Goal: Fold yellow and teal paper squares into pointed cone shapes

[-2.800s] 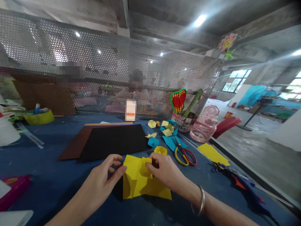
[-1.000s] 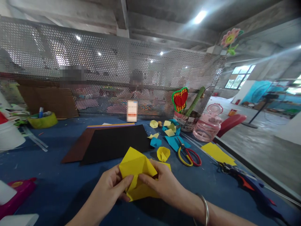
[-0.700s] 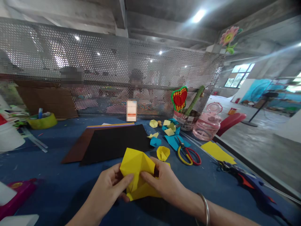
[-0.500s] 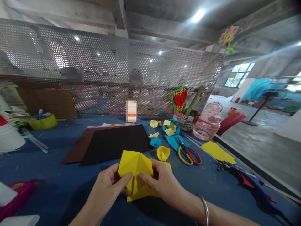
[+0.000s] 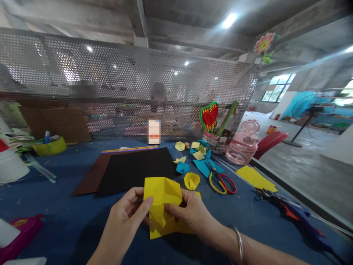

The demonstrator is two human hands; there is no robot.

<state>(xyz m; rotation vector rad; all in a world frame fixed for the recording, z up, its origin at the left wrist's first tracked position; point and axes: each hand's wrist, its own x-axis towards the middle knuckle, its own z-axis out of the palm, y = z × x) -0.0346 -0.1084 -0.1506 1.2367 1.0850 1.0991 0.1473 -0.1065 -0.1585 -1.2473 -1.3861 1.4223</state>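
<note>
Left grip (image 5: 127,211): pinching creased yellow paper (image 5: 157,193) at left edge | right grip (image 5: 194,212): pinching its right side, thumb in front

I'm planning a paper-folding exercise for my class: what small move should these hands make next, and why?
Probably the right hand should press the middle fold of the yellow paper flatter: its thumb rests near that fold, the left hand grips the left edge, and the fold stands unflattened.
</note>
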